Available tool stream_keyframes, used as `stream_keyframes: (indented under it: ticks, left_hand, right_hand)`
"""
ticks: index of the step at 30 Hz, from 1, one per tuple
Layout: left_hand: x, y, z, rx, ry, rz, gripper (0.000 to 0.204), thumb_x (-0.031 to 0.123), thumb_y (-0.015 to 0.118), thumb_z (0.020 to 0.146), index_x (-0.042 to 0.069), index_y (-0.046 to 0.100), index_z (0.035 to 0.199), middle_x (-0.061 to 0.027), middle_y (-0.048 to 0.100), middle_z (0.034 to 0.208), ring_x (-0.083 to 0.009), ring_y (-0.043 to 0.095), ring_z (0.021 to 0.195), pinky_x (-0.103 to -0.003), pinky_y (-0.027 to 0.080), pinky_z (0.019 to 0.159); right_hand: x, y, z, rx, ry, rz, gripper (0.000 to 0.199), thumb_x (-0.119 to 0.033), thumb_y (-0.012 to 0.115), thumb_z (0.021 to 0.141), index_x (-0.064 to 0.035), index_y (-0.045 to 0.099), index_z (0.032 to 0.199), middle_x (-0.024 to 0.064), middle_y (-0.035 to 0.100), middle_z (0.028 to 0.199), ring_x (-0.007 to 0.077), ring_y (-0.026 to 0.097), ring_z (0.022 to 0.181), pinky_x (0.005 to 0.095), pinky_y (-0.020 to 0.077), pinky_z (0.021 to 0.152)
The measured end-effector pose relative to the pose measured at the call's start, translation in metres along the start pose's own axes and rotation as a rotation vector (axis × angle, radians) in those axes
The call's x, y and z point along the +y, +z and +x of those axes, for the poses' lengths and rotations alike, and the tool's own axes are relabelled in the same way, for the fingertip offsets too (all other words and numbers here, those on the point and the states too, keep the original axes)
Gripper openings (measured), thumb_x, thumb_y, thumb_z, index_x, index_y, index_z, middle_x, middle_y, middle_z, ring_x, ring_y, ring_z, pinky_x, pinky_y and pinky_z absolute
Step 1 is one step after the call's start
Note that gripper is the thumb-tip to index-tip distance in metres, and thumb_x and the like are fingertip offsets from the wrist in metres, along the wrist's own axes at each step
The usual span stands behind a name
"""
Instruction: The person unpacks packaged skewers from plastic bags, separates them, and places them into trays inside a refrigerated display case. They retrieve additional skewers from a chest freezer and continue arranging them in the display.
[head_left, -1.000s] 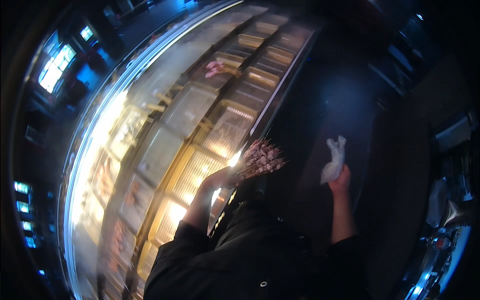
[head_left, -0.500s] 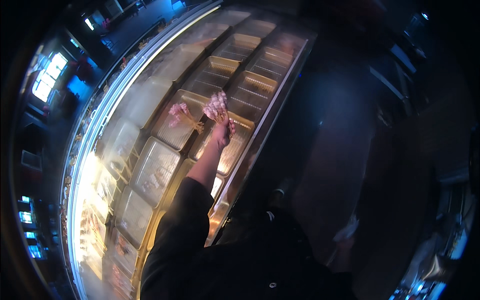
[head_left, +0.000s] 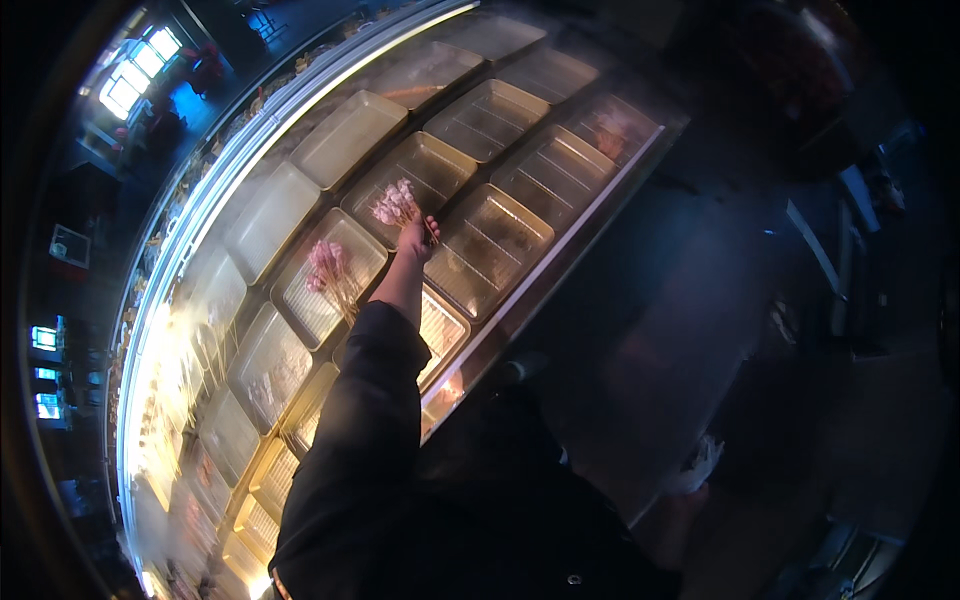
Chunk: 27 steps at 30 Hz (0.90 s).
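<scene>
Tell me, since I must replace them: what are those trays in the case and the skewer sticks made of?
The trays look like clear hard plastic, glossy and see-through. The skewers in the left hand seem thin pale wood or bamboo; too small to be sure.

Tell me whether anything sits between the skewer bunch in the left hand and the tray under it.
Nothing visible: the left hand holds the bunch of pink meat skewers directly over the clear rectangular plastic tray.

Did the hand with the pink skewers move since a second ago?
Yes. The left hand with its bunch of pink skewers has reached from the case's near edge out over the trays.
</scene>
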<state>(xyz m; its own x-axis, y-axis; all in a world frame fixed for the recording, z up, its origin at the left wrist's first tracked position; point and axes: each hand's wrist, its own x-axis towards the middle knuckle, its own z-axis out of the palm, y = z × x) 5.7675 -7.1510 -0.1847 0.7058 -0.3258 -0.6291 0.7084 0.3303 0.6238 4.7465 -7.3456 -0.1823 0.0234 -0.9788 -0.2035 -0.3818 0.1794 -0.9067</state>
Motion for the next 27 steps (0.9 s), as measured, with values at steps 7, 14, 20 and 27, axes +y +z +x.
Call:
stream_keyframes:
  ticks: [7, 14, 20, 27]
  left_hand:
    - [0.006, 0.065, 0.121, 0.175, 0.033, -0.285, 0.025, 0.033, 0.049, 0.112, 0.010, 0.056, 0.115, -0.0120, 0.064, 0.099, -0.0295, 0.063, 0.088, -0.045, 0.058, 0.081]
    - [-0.111, 0.172, 0.021, 0.349, -0.092, -0.206, 0.024, 0.027, 0.050, 0.106, 0.004, 0.056, 0.108, -0.0130, 0.056, 0.083, -0.0285, 0.059, 0.069, -0.048, 0.059, 0.063]
    - [-0.297, 0.276, -0.276, -1.052, -0.457, 0.717, 0.027, 0.030, 0.054, 0.108, 0.010, 0.057, 0.125, -0.0091, 0.066, 0.105, -0.0243, 0.068, 0.096, -0.044, 0.060, 0.079]
    - [-0.426, 0.187, -0.558, -1.438, -1.535, 0.551, 0.030, 0.030, 0.054, 0.108, 0.014, 0.058, 0.132, -0.0079, 0.067, 0.105, -0.0219, 0.067, 0.087, -0.040, 0.060, 0.073]
  right_hand:
    - [0.005, -0.029, -0.001, -0.030, 0.084, 0.217, 0.031, -0.032, 0.060, 0.099, -0.0094, 0.069, 0.117, 0.0155, 0.068, 0.123, 0.0389, 0.069, 0.105, 0.0524, 0.0606, 0.085]
    - [-0.045, 0.010, -0.044, -0.053, -0.465, -0.612, 0.045, -0.035, 0.074, 0.089, -0.0042, 0.067, 0.121, 0.0170, 0.069, 0.120, 0.0387, 0.069, 0.105, 0.0513, 0.0580, 0.086]
    - [-0.159, 0.070, -0.090, 0.242, 0.094, -0.406, 0.055, -0.032, 0.078, 0.087, -0.0018, 0.062, 0.130, 0.0166, 0.067, 0.127, 0.0351, 0.068, 0.111, 0.0477, 0.0572, 0.092]
    - [-0.182, 0.075, -0.156, 0.465, 0.316, 0.879, 0.058, -0.039, 0.070, 0.093, -0.0015, 0.056, 0.136, 0.0169, 0.066, 0.126, 0.0297, 0.067, 0.113, 0.0441, 0.0580, 0.092]
